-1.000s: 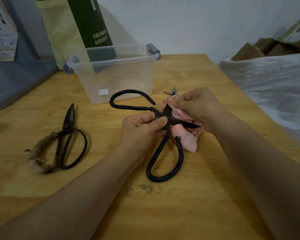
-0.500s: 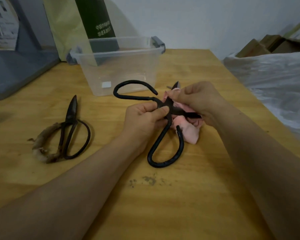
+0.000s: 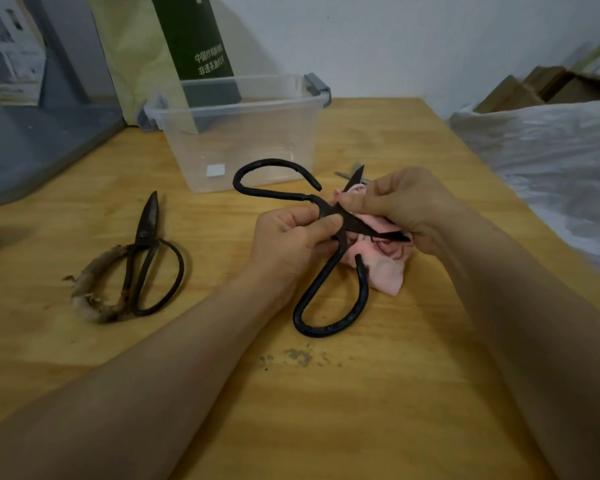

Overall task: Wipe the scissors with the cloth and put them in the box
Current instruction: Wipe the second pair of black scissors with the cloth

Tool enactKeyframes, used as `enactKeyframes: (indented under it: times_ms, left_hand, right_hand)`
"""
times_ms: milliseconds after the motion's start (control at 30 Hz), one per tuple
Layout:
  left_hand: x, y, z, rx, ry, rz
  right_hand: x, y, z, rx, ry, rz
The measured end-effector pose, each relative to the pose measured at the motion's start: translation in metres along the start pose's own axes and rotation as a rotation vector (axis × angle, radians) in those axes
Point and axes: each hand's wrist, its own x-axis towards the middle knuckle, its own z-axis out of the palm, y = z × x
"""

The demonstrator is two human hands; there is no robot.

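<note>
I log this as a storeroom or back-room work corner. Evidence:
- A bare wooden table (image 3: 361,410) with dark stains (image 3: 298,356) on its top, ending at a plain white wall (image 3: 395,39).
- Brown cardboard cartons (image 3: 534,88) piled at far right, behind a heap under translucent plastic sheeting (image 3: 551,161).
- A tall green printed carton (image 3: 194,46) and a yellow-green bag (image 3: 136,57) standing at the back.
- A grey stand (image 3: 49,133) at left.
- A clear plastic box (image 3: 243,140) with grey latches on the table.

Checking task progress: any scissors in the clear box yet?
No, the clear box holds no scissors; the black scissors are held outside it, the rusty pair lies beside it.
</note>
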Motion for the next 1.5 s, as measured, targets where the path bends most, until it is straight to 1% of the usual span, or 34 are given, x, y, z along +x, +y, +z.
enactKeyframes:
  times_ms: [100, 167, 200, 300, 333, 367, 500, 533, 567, 667, 733, 833, 867, 900, 933, 1033, 1067, 1100, 1200, 1267, 1300, 1400, 1433, 1500]
  left_hand:
    - [0.001, -0.001, 0.001, 0.037, 0.006, 0.019]
    - [0.000, -0.001, 0.000, 0.052, 0.007, 0.022]
    - [0.000, 0.000, 0.000, 0.043, 0.007, 0.017]
    - [0.000, 0.001, -0.002, 0.003, 0.006, 0.010]
    - [0.000, 0.000, -0.002, 0.005, 0.001, 0.012]
    - [0.000, -0.001, -0.001, 0.012, -0.006, 0.015]
    - [-0.002, -0.002, 0.000, 0.084, -0.034, 0.038]
    - [-0.002, -0.002, 0.000, 0.087, -0.041, 0.035]
    - [-0.002, -0.001, 0.000, 0.071, -0.042, 0.028]
    - [-0.001, -0.001, -0.002, 0.025, -0.035, 0.024]
    - [-0.001, -0.001, -0.002, 0.040, -0.049, 0.030]
    - [-0.001, -0.002, -0.002, 0.058, -0.063, 0.034]
    - [-0.001, -0.002, -0.002, 0.069, -0.061, 0.034]
    - [-0.001, -0.002, -0.002, 0.073, -0.055, 0.031]
    - [-0.001, -0.001, -0.003, 0.061, -0.047, 0.023]
    - [0.000, -0.002, -0.005, 0.033, -0.037, 0.009]
    - [-0.001, -0.002, -0.005, 0.044, -0.041, 0.010]
    - [0.000, -0.002, -0.005, 0.054, -0.047, 0.014]
    - [0.000, -0.002, -0.004, 0.057, -0.057, 0.020]
    - [-0.001, -0.002, -0.004, 0.062, -0.060, 0.017]
    - [-0.001, -0.001, -0.004, 0.058, -0.059, 0.015]
    - [-0.001, -0.001, -0.005, 0.025, -0.047, 0.012]
    - [-0.001, -0.001, -0.006, 0.026, -0.048, 0.012]
    - [-0.001, -0.002, -0.006, 0.031, -0.064, 0.012]
  right_hand:
    - [0.009, 0.001, 0.003, 0.109, 0.154, -0.016]
    - [0.013, 0.001, 0.004, 0.132, 0.199, -0.038]
    - [0.011, 0.000, 0.004, 0.112, 0.172, -0.033]
    - [0.000, -0.001, 0.000, 0.017, -0.008, 0.012]
    - [-0.002, -0.001, -0.001, 0.016, -0.036, 0.010]
    - [-0.001, 0.000, -0.001, 0.037, -0.026, 0.003]
    - [0.012, 0.002, -0.002, 0.153, 0.187, -0.026]
    - [0.013, 0.001, -0.003, 0.154, 0.181, -0.019]
    - [0.011, 0.000, -0.003, 0.141, 0.133, 0.002]
    - [0.001, 0.000, -0.004, 0.070, -0.058, 0.064]
    - [0.000, 0.000, -0.003, 0.118, -0.043, 0.051]
    - [0.007, 0.001, -0.002, 0.181, 0.118, 0.013]
    - [0.008, 0.001, -0.001, 0.181, 0.141, 0.003]
    - [0.008, 0.000, -0.001, 0.167, 0.133, -0.002]
    - [0.005, -0.001, 0.000, 0.137, 0.090, 0.001]
    - [-0.002, -0.002, -0.003, 0.026, -0.074, 0.032]
    - [-0.002, -0.001, -0.003, 0.035, -0.077, 0.029]
    - [-0.001, -0.001, -0.003, 0.058, -0.041, 0.014]
    - [0.008, 0.001, 0.001, 0.141, 0.142, -0.035]
    - [0.011, 0.000, 0.003, 0.172, 0.196, -0.061]
    - [0.011, 0.001, 0.002, 0.164, 0.169, -0.058]
    - [0.000, -0.001, -0.001, 0.039, -0.028, 0.017]
    - [-0.002, -0.002, -0.001, 0.013, -0.060, 0.027]
    - [0.000, -0.003, -0.001, 0.081, -0.035, 0.032]
